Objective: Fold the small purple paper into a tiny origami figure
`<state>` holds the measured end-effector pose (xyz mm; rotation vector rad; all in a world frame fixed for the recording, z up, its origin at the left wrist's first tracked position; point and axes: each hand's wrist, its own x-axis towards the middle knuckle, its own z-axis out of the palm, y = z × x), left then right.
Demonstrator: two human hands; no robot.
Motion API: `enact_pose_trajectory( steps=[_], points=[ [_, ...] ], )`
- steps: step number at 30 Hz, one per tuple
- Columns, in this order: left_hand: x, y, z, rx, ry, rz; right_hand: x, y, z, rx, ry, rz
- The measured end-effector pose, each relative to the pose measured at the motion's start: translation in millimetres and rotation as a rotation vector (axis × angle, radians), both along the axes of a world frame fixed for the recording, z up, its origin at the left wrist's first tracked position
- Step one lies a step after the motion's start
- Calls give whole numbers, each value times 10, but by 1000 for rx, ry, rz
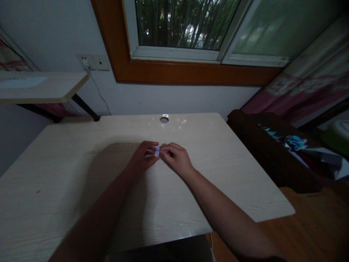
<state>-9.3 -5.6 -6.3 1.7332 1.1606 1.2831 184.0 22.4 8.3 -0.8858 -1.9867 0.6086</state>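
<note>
Between my fingertips, over the middle of the desk, is a small white and pale purple piece [157, 151]; it is too small and dim to tell its kind. My left hand [143, 156] pinches it from the left, thumb below and fingers above. From the right, the thumb and forefinger of my right hand [176, 154] are pressed together at its right side, where a thin purple bit shows. The remaining right fingers are curled. Under both hands lies the pale wood-grain desk [174, 203].
A round cable hole [164, 119] sits near the desk's back edge. At the left stands a raised shelf [46, 87] on black legs, with a white cord [98, 89] hanging from a wall socket. On the right is a dark wooden box-like piece [261, 145] with crumpled items.
</note>
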Motion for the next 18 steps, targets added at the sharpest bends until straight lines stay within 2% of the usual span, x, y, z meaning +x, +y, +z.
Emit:
enact_pose_trajectory(
  steps=[7,13,18],
  points=[
    [-27,10,56,-38,-61,70,7,12,-11,10,20,-40],
    [-29,12,62,-112,20,65,0,-6,18,-2,21,4],
    [-16,-8,115,-111,37,89,-7,-16,17,-17,16,10]
  ],
)
